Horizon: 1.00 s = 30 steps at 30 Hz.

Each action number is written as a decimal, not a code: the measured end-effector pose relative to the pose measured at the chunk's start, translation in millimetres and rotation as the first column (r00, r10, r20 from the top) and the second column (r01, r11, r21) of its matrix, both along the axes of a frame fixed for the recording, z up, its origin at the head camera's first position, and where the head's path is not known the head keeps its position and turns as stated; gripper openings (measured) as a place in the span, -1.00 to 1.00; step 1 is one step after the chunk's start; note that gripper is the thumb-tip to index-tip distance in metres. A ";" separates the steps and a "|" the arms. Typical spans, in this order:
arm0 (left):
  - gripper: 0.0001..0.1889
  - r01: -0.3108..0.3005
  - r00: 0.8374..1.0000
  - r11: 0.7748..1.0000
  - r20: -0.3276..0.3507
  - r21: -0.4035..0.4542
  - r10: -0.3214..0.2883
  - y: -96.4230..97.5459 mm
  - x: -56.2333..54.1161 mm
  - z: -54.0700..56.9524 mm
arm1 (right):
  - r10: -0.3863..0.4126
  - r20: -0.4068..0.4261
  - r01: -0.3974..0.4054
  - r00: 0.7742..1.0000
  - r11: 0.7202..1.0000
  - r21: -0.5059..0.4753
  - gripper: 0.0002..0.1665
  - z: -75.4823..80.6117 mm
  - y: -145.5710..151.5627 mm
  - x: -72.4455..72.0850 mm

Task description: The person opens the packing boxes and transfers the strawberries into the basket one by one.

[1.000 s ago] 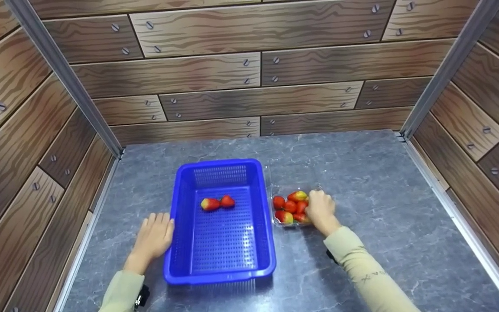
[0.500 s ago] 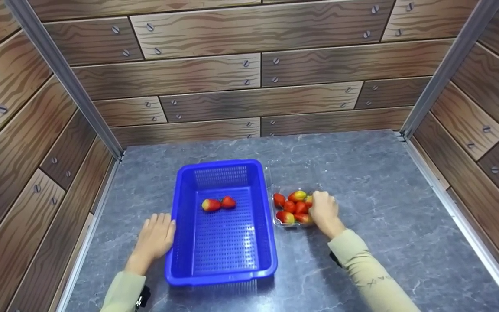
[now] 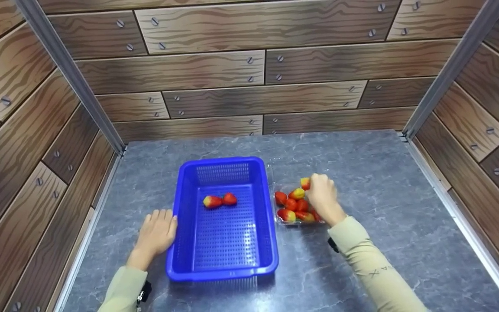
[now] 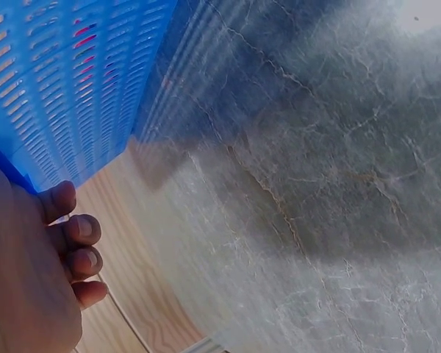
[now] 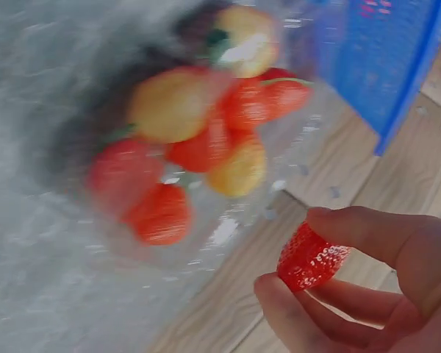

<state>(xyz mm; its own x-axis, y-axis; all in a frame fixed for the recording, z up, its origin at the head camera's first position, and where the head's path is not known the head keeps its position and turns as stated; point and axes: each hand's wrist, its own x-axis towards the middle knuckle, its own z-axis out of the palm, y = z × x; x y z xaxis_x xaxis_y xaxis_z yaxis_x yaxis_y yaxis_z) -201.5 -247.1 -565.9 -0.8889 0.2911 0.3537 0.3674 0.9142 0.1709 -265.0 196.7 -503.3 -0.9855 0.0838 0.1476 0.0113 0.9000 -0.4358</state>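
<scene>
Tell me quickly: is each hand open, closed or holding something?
Left hand: open, touching the blue basket.
Right hand: holding a strawberry.

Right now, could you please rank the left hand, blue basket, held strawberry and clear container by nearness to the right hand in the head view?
From the right hand:
1. Held strawberry, in its grip.
2. Clear container, below and left.
3. Blue basket, left of the container.
4. Left hand, at the basket's left side.
</scene>
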 end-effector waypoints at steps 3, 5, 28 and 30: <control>-0.82 -0.005 1.000 1.000 0.004 0.002 0.005 -1.6 -0.3 0.5 | 0.037 -0.031 -0.038 0.999 0.999 -0.036 -0.83 12.4 -15.8 -3.4; -0.82 -0.009 1.000 1.000 0.006 0.002 0.009 -1.8 -0.4 1.2 | 0.061 -0.072 -0.063 0.996 0.997 -0.032 -0.83 19.6 -27.6 -6.4; -0.84 -0.016 0.998 1.000 -0.056 0.011 0.016 2.4 0.1 -1.4 | 0.272 -0.138 -0.276 0.952 0.961 -0.014 -0.62 -1.0 -128.8 -23.3; -0.84 -0.014 0.998 1.000 -0.060 0.012 0.015 2.9 0.3 -1.6 | 0.301 -0.142 -0.305 0.943 0.952 -0.005 -0.60 -8.7 -132.1 -25.2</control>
